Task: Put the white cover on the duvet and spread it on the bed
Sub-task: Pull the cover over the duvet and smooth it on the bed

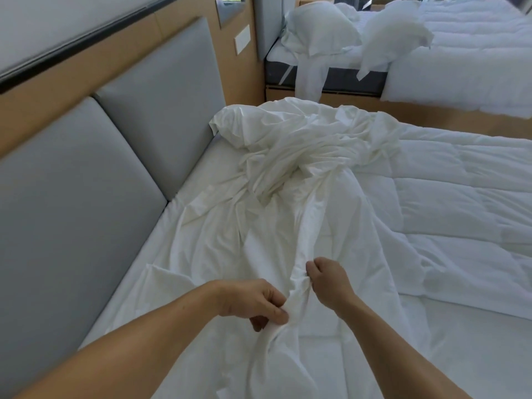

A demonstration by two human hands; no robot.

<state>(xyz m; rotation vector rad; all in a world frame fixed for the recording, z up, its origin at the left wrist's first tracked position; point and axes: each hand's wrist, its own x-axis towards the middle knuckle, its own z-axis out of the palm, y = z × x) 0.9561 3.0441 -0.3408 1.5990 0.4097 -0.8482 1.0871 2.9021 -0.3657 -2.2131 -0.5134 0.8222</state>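
The white cover (276, 180) lies crumpled across the head end of the near bed, bunched into a heap toward the far corner. A raised fold of it runs toward me. My left hand (253, 300) pinches that fold at its near end. My right hand (325, 280) grips the same fold a little farther up, fingers curled into the cloth. The quilted white duvet (460, 214) lies flat on the right part of the bed, partly under the cover.
A grey padded headboard (86, 174) runs along the left of the bed. Beyond a narrow gap stands a second bed (325, 76) with two pillows (319, 30) and its own duvet. A wooden wall panel holds a white switch plate (242, 40).
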